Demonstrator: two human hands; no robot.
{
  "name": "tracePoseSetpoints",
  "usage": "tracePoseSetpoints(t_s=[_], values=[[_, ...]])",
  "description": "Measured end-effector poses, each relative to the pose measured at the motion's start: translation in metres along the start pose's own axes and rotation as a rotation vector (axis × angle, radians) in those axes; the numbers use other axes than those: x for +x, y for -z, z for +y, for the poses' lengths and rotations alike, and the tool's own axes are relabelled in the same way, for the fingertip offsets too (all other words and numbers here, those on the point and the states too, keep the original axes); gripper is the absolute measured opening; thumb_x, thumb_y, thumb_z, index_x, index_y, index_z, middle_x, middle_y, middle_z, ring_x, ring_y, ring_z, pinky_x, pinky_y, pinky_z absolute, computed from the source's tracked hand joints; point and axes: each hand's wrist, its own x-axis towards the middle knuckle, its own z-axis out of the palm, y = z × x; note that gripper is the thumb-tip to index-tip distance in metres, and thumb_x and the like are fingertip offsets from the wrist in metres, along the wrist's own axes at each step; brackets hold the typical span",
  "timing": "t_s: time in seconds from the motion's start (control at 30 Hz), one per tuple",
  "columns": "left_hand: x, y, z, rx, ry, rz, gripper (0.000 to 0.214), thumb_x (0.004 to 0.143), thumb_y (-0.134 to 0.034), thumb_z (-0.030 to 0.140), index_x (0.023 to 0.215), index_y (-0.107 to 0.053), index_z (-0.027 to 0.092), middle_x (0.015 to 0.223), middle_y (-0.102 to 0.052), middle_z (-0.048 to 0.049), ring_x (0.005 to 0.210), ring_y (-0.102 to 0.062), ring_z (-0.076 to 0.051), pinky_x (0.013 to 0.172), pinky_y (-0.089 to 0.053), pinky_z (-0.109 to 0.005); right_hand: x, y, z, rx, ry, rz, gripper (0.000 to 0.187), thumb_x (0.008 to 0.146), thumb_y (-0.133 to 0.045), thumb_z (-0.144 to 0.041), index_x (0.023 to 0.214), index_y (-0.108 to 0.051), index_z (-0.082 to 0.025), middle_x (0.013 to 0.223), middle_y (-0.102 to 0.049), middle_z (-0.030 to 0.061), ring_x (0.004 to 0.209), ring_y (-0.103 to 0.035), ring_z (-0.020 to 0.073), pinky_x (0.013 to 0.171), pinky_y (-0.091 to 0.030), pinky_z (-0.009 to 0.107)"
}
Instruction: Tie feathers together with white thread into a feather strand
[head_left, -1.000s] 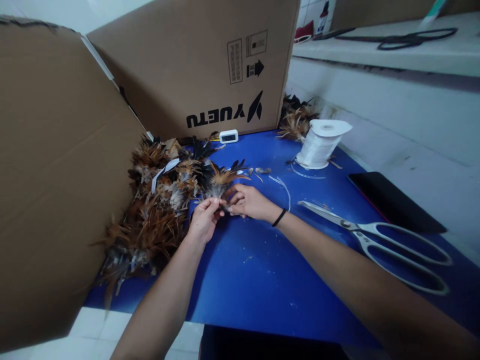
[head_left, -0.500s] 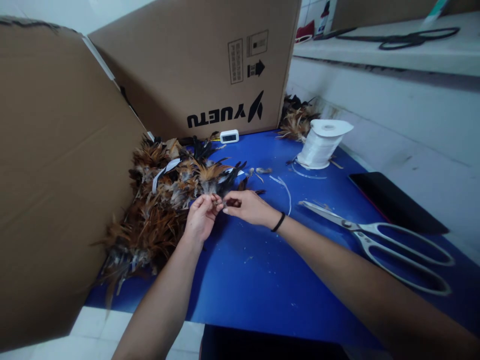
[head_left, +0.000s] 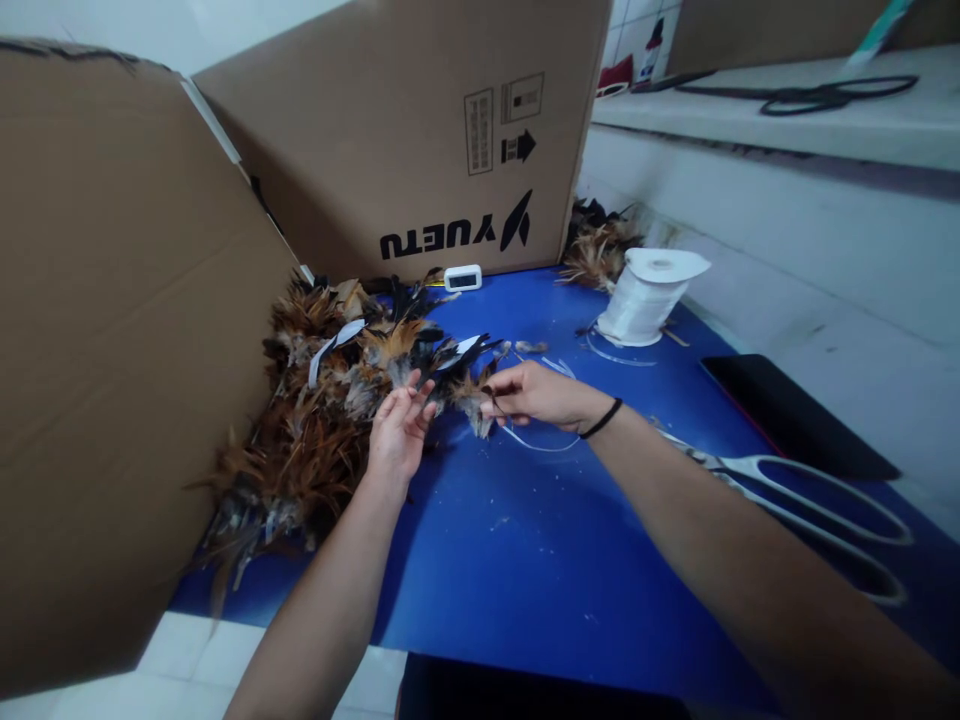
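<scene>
A heap of brown, orange and black feathers [head_left: 315,430] lies on the blue table [head_left: 525,560] against the cardboard. My right hand [head_left: 536,392] pinches a small bunch of feathers [head_left: 469,390] by its base, just right of the heap. My left hand [head_left: 399,425] is at the heap's edge with its fingers spread and nothing in them, close to the bunch's tips. A thin white string [head_left: 536,440] curves on the table under my right hand.
Large cardboard box panels [head_left: 420,130] stand behind and to the left. A white spool [head_left: 646,295], big scissors [head_left: 810,500], a black phone [head_left: 787,410] and a small white clock [head_left: 463,277] are on the table. More feathers [head_left: 596,250] lie behind the spool.
My right hand has drawn the feather bunch to the right, away from my left hand. My left hand has let go and spread its fingers.
</scene>
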Motion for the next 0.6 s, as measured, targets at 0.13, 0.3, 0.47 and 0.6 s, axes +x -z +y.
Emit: tracePoseSetpoints(t_s=[0.13, 0.3, 0.47, 0.6], values=[[-0.002, -0.002, 0.001, 0.029, 0.008, 0.023, 0.019, 0.069, -0.072, 0.028, 0.071, -0.058, 0.015, 0.123, -0.058, -0.0049, 0.095, -0.064, -0.017, 0.059, -0.052, -0.018, 0.003, 0.002, 0.004, 0.089, -0.007, 0.104, 0.014, 0.067, -0.068, -0.025, 0.071, -0.061, -0.014, 0.055, -0.052, -0.0031, 0.047, -0.045, 0.0051, 0.04, -0.03, 0.018], [-0.004, -0.003, 0.003, 0.037, -0.023, 0.028, 0.021, 0.067, -0.074, 0.029, 0.07, -0.059, 0.015, 0.11, -0.062, -0.0046, 0.082, -0.065, -0.014, 0.054, -0.05, -0.017, 0.004, 0.001, 0.007, 0.057, -0.057, 0.181, 0.011, 0.067, -0.068, -0.023, 0.068, -0.06, -0.015, 0.059, -0.057, -0.0006, 0.048, -0.047, 0.0059, 0.039, -0.033, 0.018], [-0.004, -0.002, 0.003, 0.01, -0.052, 0.065, 0.023, 0.065, -0.075, 0.031, 0.071, -0.06, 0.015, 0.101, -0.064, -0.0033, 0.07, -0.062, -0.008, 0.053, -0.047, -0.016, 0.007, 0.001, 0.006, 0.021, -0.084, 0.144, 0.007, 0.073, -0.063, -0.021, 0.07, -0.06, -0.015, 0.059, -0.063, 0.0028, 0.044, -0.047, 0.0066, 0.037, -0.032, 0.018], [-0.004, -0.003, 0.003, -0.024, -0.069, 0.089, 0.024, 0.063, -0.076, 0.031, 0.071, -0.06, 0.015, 0.094, -0.063, -0.0023, 0.065, -0.06, -0.007, 0.051, -0.046, -0.017, 0.022, 0.003, 0.0, 0.04, -0.11, 0.165, 0.007, 0.074, -0.059, -0.013, 0.08, -0.056, -0.014, 0.061, -0.066, 0.0053, 0.047, -0.052, 0.0088, 0.037, -0.033, 0.017]])
